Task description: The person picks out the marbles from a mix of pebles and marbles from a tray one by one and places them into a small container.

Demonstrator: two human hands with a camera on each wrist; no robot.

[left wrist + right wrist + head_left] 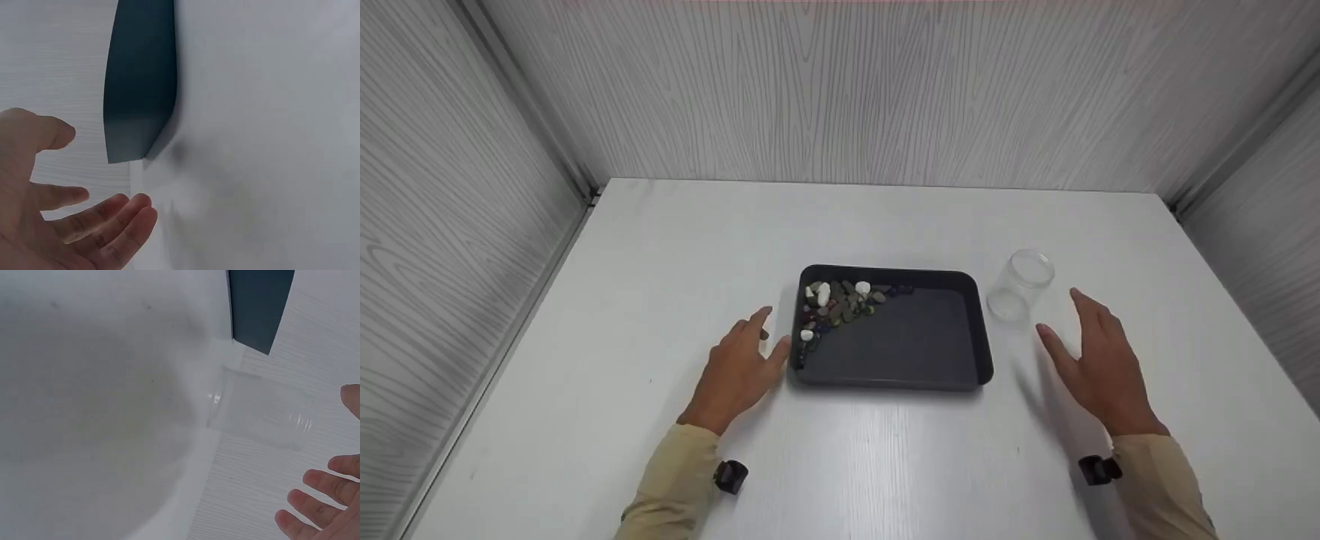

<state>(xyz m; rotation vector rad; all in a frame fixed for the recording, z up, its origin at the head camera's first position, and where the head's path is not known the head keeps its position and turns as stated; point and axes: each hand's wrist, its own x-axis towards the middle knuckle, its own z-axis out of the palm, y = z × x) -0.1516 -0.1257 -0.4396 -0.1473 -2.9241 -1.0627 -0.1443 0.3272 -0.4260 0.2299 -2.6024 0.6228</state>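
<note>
A dark grey rectangular tray (907, 337) lies on the table, with small stones (844, 301) of mixed colours, some white, gathered towards its left and back. Just left of the tray is my left hand (741, 371), its fingers spread and loosely bent; in the left wrist view this hand (84, 225) holds nothing beside the tray wall (140, 79). A clear, see-through jar (1020, 286) stands at the tray's right. My right hand (1102, 367) hovers to the right of the jar, thumb and fingers apart, not touching it. The right wrist view shows the jar (264, 410) near the fingertips (295, 526).
The white table (697, 240) bears the tray and jar. A pale wood-grain panel (840, 90) rises behind it, with similar panels at left (442, 247) and right (1260, 202). Small dark wrist devices (730, 476) sit at both sleeves.
</note>
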